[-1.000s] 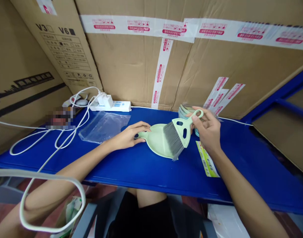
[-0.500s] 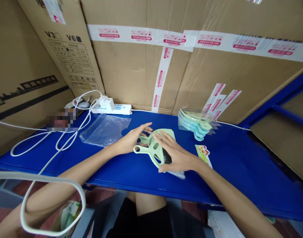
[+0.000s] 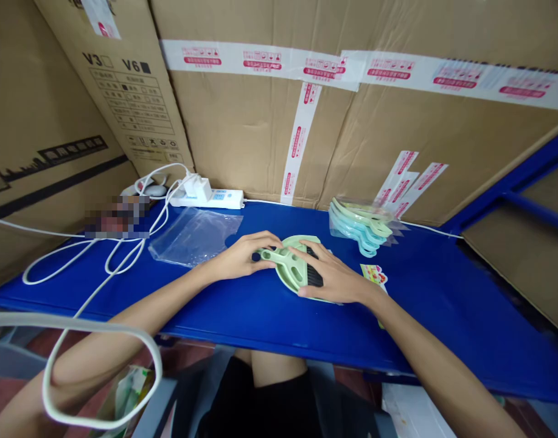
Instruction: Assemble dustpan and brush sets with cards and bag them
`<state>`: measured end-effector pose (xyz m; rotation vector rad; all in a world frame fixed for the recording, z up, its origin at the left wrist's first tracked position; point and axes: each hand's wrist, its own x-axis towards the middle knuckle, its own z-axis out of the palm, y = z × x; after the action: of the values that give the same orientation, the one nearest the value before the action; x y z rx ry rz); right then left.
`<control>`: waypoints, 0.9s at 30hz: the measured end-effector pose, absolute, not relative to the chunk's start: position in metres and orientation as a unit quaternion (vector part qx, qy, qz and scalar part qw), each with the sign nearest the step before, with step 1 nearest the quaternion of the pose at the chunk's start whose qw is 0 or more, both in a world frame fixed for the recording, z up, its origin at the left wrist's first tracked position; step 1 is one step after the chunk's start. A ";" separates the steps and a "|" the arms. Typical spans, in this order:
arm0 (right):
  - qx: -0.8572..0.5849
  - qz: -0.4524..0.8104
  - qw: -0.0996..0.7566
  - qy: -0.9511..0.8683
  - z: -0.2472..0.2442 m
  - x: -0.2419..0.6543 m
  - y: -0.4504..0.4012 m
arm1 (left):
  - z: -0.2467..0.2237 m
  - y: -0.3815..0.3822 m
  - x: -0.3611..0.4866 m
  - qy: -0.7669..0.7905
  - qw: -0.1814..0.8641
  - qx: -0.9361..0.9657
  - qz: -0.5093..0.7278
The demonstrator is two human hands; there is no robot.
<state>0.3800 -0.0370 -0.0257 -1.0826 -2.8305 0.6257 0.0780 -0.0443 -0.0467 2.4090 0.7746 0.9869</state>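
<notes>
Pale green brush (image 3: 289, 263) lies over the matching dustpan (image 3: 284, 281), near the middle of the blue tabletop (image 3: 242, 313), its handle pointing towards the person's left. The left hand (image 3: 242, 257) is partly closed around the handle end, thumb on the near side and fingers curled over the far side; it seems to take in both handles, though the overlap there is hard to make out. The right hand (image 3: 328, 277) is spread fairly wide over the other end, fingertips and thumb touching the green set, with the dark bristles (image 3: 314, 277) showing between them. Just beside the right wrist is a colourful card (image 3: 374, 275), partly covered by the forearm. Beyond it sits a stack of clear-wrapped green and blue pieces (image 3: 358, 224). An empty-looking clear bag (image 3: 194, 236) lies flat beyond the left forearm, near a white power strip (image 3: 228, 198) with a plug in it and looped white cable (image 3: 137, 243). Large taped cardboard (image 3: 242, 140) stands along the back.
</notes>
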 end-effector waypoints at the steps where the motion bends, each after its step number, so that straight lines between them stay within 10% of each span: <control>1: -0.347 0.214 0.011 -0.913 -0.025 0.382 -0.036 | -0.047 -0.043 0.078 0.274 0.213 0.868 0.356; 27: -0.286 0.257 0.073 -0.920 -0.026 0.412 -0.010 | -0.047 -0.038 0.082 0.291 0.236 0.853 0.364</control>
<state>0.4124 -0.0101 -0.0258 -0.8588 -2.7633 0.7704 0.0819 -0.0378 -0.0470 2.3394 0.7993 0.9977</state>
